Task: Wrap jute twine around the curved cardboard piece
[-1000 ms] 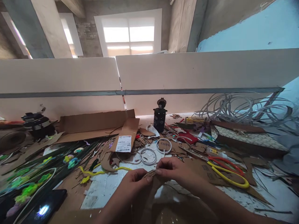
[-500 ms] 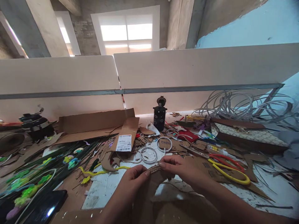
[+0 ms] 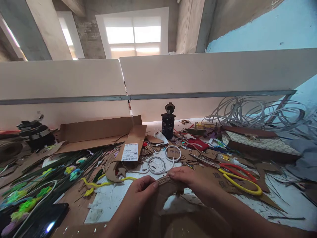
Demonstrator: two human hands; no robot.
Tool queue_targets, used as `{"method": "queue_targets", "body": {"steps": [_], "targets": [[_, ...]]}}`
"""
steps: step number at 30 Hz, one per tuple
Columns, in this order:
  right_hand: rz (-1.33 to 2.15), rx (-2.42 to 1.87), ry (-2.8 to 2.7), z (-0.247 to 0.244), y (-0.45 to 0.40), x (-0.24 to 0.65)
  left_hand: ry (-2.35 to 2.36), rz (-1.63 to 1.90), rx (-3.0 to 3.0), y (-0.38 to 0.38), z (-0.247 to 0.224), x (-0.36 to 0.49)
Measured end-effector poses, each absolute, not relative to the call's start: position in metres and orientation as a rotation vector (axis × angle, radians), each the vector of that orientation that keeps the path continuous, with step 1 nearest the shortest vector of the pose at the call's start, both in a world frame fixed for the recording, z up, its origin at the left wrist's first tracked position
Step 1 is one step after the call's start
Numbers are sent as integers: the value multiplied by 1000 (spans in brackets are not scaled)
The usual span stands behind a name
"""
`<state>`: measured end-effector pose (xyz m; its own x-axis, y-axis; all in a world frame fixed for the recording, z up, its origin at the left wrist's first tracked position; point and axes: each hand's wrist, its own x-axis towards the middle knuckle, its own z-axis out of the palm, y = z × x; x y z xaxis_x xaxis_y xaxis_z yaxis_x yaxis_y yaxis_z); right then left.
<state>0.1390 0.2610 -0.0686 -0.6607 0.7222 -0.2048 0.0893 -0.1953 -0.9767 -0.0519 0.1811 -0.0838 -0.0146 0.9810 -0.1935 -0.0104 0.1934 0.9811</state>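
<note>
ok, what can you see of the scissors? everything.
The scissors lie mostly right of the right hand, with no hand on them. One looped handle is red, the other yellow; both look like smooth plastic. The grey blades look metal and point away from the person and to the left; how far they are open is hard to tell. They rest over brown cardboard, with a small clear bottle just beyond the red handle.

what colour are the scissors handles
One yellow handle, one red-orange handle; seen in the head view.
</note>
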Motion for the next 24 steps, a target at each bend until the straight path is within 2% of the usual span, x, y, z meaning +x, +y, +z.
{"method": "queue_targets", "body": {"steps": [13, 24], "targets": [[1951, -759, -1731, -78, 265, 140, 1313, 1144, 1028, 178, -84, -44], [1965, -849, -1769, -80, 263, 140, 1326, 1118, 1085, 177, -93, -45]]}}
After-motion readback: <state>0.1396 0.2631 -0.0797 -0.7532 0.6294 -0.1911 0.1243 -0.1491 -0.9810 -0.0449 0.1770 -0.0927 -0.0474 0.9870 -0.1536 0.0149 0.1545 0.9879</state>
